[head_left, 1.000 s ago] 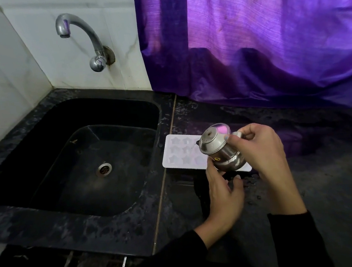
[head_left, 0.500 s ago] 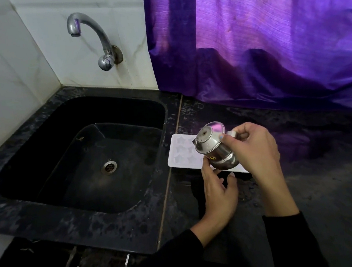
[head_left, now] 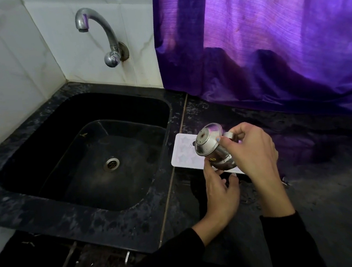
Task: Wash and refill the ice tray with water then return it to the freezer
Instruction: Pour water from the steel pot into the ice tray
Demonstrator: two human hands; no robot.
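- Your right hand point(head_left: 251, 147) has its grip closed on the steel kettle point(head_left: 212, 148), tipped spout-left over the ice tray point(head_left: 183, 152).
- The tray lies on the bench point(head_left: 306, 184) just beside the sink point(head_left: 165, 121) edge, long axis running left-right.
- Your left hand point(head_left: 220, 191), fingers relaxed, touches the tray's near edge and is nearer it.

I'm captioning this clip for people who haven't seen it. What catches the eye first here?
The bright purple curtain filling the upper right. Next, the right hand tilting a small steel kettle over the white ice tray on the dark counter, the left hand beside the tray. The black sink lies left, under a chrome tap.
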